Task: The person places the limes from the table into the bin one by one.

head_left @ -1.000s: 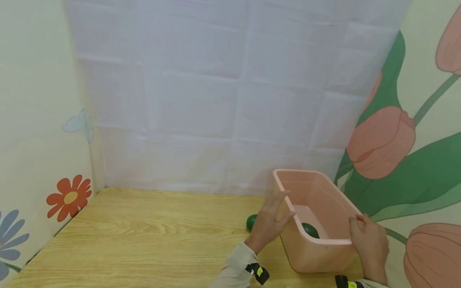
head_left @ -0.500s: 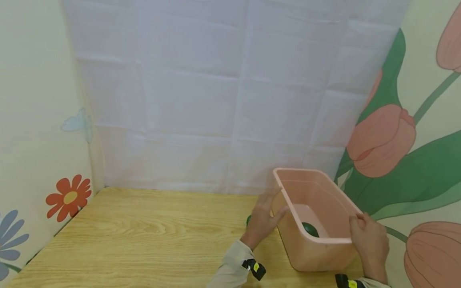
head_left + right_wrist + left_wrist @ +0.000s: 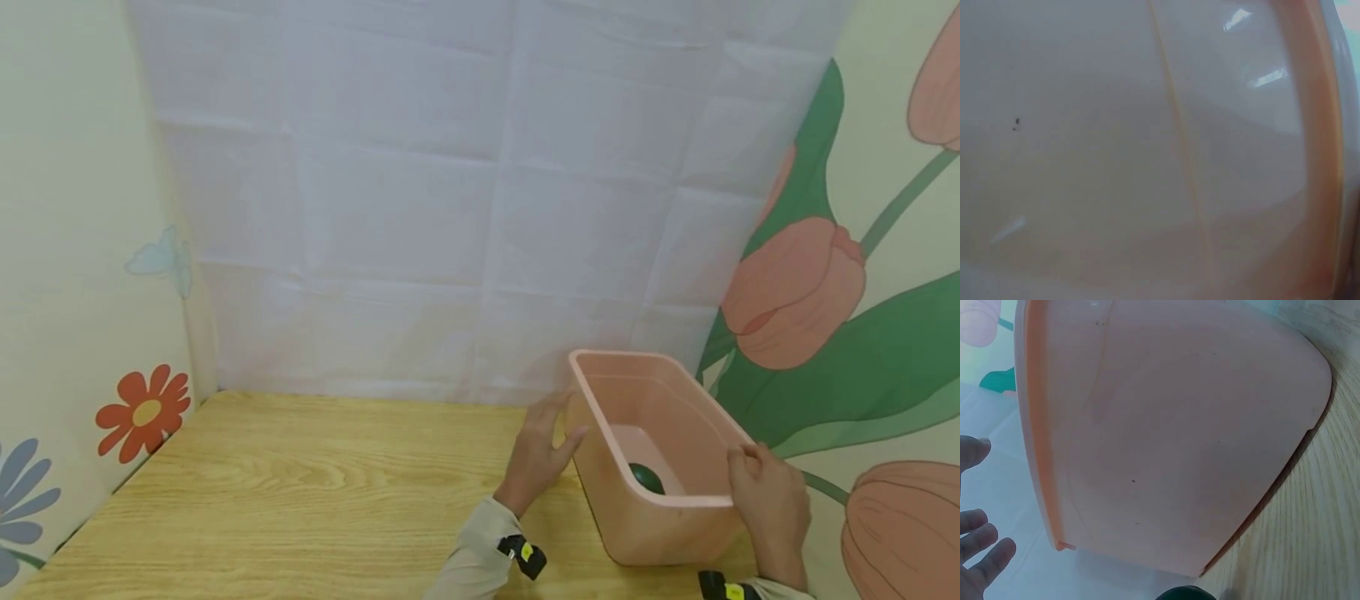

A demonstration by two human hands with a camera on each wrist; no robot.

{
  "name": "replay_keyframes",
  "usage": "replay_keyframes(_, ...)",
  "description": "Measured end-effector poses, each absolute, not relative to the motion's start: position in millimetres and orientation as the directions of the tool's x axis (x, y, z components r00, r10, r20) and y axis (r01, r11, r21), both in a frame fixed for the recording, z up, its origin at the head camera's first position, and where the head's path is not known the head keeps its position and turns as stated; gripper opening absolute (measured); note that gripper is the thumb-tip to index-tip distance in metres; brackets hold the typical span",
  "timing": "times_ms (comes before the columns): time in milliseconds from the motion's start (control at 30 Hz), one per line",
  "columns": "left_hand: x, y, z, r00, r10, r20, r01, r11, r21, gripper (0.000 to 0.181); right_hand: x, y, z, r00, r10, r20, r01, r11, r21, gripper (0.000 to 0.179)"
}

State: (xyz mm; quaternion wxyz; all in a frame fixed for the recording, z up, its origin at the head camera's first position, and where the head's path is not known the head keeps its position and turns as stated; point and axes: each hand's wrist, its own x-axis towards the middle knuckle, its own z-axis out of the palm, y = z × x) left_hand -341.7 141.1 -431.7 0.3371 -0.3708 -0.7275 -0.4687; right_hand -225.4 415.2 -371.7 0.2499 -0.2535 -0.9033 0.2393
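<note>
A pink plastic bin (image 3: 675, 529) stands on the table at the right. My right hand (image 3: 771, 504) grips its near right rim corner, thumb over the edge. Beside the bin's left wall is my left hand (image 3: 534, 457), fingers spread and holding nothing. In the left wrist view, the left fingers (image 3: 991, 559) lie apart from the bin's rim (image 3: 1038, 425). Inside the bin lies a dark green rounded object (image 3: 647, 478), partly hidden by the near left rim. A second dark green object (image 3: 1186, 594) shows by the bin's far end in the left wrist view; the left hand hides it from the head view.
The wood-grain table (image 3: 315, 492) extends to the left. A creased white cloth (image 3: 390, 208) hangs behind it. Tulip-printed wall covering (image 3: 795, 300) rises close beside the bin on the right, and a flower-printed wall (image 3: 75, 292) borders the left.
My left hand has drawn left and slightly down, off the bin's rim, and now covers the green object outside. The right hand and the bin stay put.
</note>
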Motion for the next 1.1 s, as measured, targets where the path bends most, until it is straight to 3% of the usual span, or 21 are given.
replay_keyframes(1100,-359.8,136.1,-455.5,-0.566,0.218,0.795,0.811,0.321,0.489,0.060,-225.9,414.7,-370.7,-0.744,0.584,0.326,0.340,0.750,-0.567,0.056)
